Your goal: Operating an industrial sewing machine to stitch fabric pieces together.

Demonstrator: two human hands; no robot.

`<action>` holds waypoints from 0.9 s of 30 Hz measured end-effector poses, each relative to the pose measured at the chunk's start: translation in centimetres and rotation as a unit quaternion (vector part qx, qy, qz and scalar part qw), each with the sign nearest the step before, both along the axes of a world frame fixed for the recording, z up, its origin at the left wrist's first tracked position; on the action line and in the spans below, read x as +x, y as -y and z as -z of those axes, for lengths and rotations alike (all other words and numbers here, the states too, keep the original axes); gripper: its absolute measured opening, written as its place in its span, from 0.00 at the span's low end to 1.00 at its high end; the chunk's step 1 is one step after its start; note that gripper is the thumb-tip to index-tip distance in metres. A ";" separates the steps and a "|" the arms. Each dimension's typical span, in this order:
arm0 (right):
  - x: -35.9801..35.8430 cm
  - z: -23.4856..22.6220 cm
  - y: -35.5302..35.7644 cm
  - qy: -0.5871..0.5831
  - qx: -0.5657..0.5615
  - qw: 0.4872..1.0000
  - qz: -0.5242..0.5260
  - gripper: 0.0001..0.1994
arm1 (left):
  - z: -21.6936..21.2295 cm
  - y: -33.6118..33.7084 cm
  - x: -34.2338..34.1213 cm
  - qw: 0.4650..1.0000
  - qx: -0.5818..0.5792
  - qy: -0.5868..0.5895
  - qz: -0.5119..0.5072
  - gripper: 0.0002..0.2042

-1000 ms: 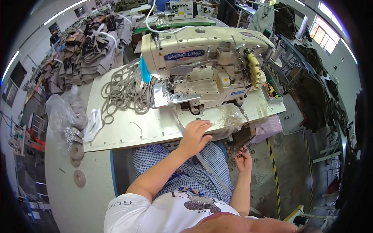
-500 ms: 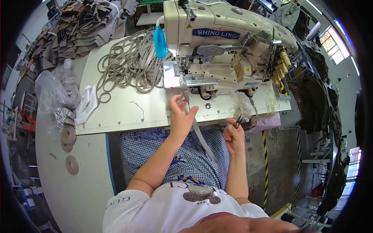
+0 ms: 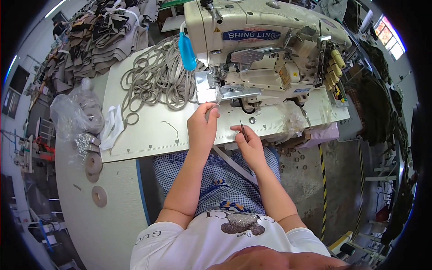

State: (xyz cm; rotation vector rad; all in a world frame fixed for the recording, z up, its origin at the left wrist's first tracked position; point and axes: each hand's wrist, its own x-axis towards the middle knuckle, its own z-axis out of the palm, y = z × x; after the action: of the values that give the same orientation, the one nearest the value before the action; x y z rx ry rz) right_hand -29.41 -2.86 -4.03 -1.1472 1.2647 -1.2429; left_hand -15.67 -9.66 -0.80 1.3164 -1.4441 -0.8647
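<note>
A sewing machine point(image 3: 252, 56) stands on the white table in front of me. Just below its metal plate, my left hand point(image 3: 201, 128) is closed, thumb and fingers pinching a light grey band point(image 3: 235, 165). The band passes behind my left hand and hangs over the table edge onto my lap. To the right, at the table's front edge, my right hand point(image 3: 251, 146) grips small dark thread snips point(image 3: 243, 130), their points directed up and away from me. The index finger of that hand stretches toward the left. A tangled heap of grey-beige band point(image 3: 164, 76) lies left of the machine.
A blue tag point(image 3: 186, 51) hangs at the machine's left side. White cloth point(image 3: 112, 128), plastic bags point(image 3: 76, 112) and tape rolls point(image 3: 99, 196) lie at left. Yellow thread cones point(image 3: 334, 72) stand at right. A pile of cut fabric point(image 3: 99, 45) rises at far left.
My left hand has closed from a spread pose and moved up to the band near the machine plate. My right hand has come left and inward with the snips. The whole view has shifted slightly.
</note>
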 end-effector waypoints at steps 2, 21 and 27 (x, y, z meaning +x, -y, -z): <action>0.2 -0.8 0.8 -0.021 -0.020 1.000 0.011 0.14 | 0.0 0.5 0.2 1.000 0.027 0.002 0.002 0.07; 1.8 -4.1 6.6 -0.249 -0.098 0.963 0.037 0.09 | -0.4 2.5 0.9 0.952 0.139 -0.248 0.109 0.06; 1.9 -4.3 6.8 -0.267 -0.101 0.957 0.045 0.09 | -0.4 2.7 0.8 0.952 0.137 -0.249 0.114 0.06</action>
State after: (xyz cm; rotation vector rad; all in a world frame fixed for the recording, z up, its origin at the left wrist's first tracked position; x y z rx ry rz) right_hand -27.51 -9.70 0.23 -1.6670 1.6240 -1.1892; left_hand -14.85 -12.39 -0.44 1.0289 -1.1089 -1.4762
